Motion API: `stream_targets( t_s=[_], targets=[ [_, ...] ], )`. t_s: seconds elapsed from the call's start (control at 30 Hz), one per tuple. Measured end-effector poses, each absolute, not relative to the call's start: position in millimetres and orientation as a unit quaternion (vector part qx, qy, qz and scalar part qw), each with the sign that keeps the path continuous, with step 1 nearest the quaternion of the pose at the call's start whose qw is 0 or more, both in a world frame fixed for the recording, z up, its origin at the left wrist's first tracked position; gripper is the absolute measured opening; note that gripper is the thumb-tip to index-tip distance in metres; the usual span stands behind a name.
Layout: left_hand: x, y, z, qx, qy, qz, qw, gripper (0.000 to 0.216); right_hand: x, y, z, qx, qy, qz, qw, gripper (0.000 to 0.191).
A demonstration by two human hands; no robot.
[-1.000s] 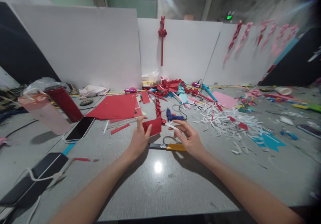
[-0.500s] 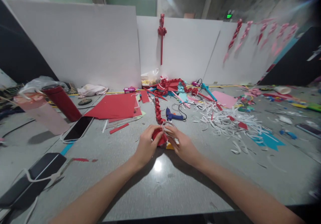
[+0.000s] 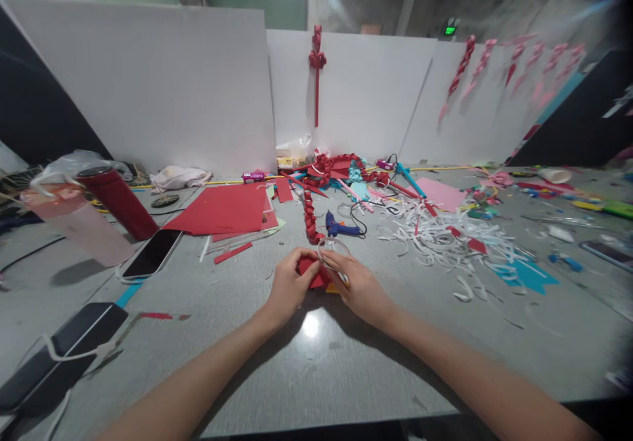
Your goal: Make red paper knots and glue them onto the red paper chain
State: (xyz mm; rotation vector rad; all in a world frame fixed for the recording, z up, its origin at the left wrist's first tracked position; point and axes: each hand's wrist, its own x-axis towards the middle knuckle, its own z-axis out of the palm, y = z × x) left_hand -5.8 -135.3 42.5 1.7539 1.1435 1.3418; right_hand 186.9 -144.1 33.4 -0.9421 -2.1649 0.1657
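Note:
Both my hands meet at the middle of the grey table (image 3: 316, 362). My left hand (image 3: 289, 285) is closed on a small piece of red paper (image 3: 311, 272), fingers curled over its top. My right hand (image 3: 357, 285) pinches the same red paper from the right, with a clear tape ring (image 3: 332, 247) just above its fingers. A yellow-handled utility knife (image 3: 332, 289) lies mostly hidden under my hands. A red folded paper chain (image 3: 311, 215) runs away from my hands toward the back.
A blue glue gun (image 3: 340, 226) lies behind my hands. Red paper sheets (image 3: 225, 208) sit back left, beside a phone (image 3: 151, 254), a red flask (image 3: 119, 202) and a pink bottle (image 3: 82, 222). White paper scraps (image 3: 445, 240) spread right. White boards (image 3: 163, 85) wall the back.
My hands came together toward me over the knife, with the flat red paper now bunched between them. Since half a second ago they have hardly moved.

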Motion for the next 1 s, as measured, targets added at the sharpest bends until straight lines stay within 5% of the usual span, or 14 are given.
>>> stream_targets(
  t_s=[0.33, 0.63, 1.0],
  targets=[
    [-9.1, -131.4, 39.5, 0.680, 0.433, 0.489, 0.333, 0.020, 186.6, -144.6, 33.6, -0.344, -0.854, 0.048, 0.388, 0.048],
    [-10.4, -132.8, 40.4, 0.711, 0.417, 0.491, 0.281, 0.015, 186.2, -145.6, 34.1, -0.359, -0.848, 0.048, 0.387, 0.046],
    [-8.6, -131.8, 40.4, 0.682, 0.421, 0.492, 0.341, 0.011, 185.2, -145.5, 33.5, -0.352, -0.846, 0.048, 0.396, 0.043]
  ],
)
